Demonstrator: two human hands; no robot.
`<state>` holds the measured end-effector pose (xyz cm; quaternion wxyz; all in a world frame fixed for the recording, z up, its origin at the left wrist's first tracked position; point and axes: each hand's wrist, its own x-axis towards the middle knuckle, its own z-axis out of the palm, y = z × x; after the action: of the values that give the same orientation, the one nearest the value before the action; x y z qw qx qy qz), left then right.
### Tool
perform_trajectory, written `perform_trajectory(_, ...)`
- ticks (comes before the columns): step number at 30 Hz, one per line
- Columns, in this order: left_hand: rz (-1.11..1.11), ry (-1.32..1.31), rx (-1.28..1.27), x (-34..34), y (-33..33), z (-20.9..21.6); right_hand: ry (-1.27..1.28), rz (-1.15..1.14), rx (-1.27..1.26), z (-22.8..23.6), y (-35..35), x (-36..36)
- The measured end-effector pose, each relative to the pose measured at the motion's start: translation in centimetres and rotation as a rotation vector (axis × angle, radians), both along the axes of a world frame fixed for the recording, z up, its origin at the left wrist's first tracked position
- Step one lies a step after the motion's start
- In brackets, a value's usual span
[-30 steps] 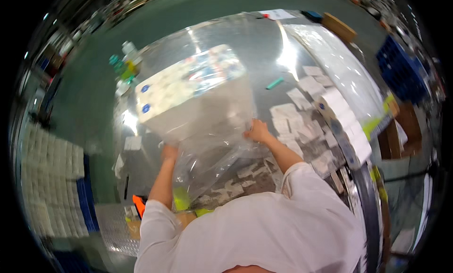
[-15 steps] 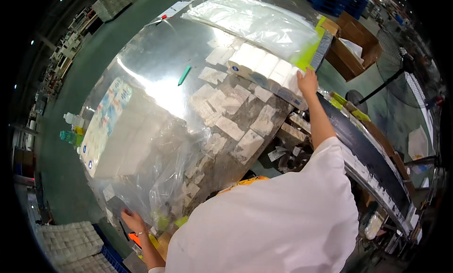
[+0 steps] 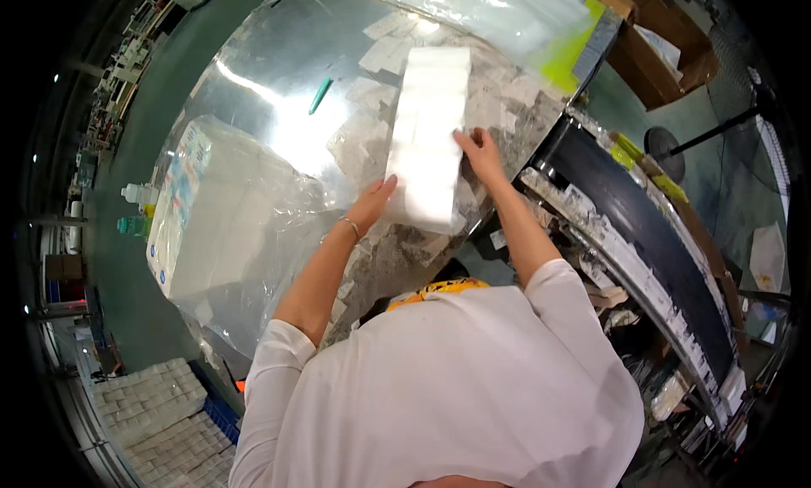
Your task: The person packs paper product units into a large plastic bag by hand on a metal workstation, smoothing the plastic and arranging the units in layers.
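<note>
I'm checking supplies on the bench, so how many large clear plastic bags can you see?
2. One large clear plastic bag lies on the shiny metal table left of the left hand, holding white packs; another lies at the table's far edge. More may be hidden.

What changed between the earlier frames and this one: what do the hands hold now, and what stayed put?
Both hands have left the clear bag: the left hand and right hand now grip a long white wrapped pack over the shiny table. Half a second ago the right hand reached to the table's far edge and the left held the bag's near corner. The big clear bag of white packs and the green pen stayed put.
</note>
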<state>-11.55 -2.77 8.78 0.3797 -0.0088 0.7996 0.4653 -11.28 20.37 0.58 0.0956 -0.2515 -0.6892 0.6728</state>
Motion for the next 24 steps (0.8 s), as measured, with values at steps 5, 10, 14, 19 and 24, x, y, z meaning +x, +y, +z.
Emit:
perform_trajectory(5,-0.163,0.208,-0.236,2.2,0.1,0.9,0.009,-0.111,-0.535,1.1,-3.5,1.1)
perform_trajectory(10,-0.202,0.538,0.005,5.6,0.1,9.5,-0.067,0.444,-1.093,6.4,-1.0,3.3)
perform_trajectory(14,-0.213,0.765,0.049,10.4,-3.7,12.4,-0.038,0.441,-1.129,10.3,-3.3,6.4)
perform_trajectory(19,-0.137,1.060,-0.605,14.7,-16.1,7.5,0.198,0.233,-0.773,12.3,-1.6,9.9)
perform_trajectory(24,-0.113,0.657,-0.895,21.1,-25.7,2.0,0.541,0.363,-0.815,16.4,-1.9,8.5)
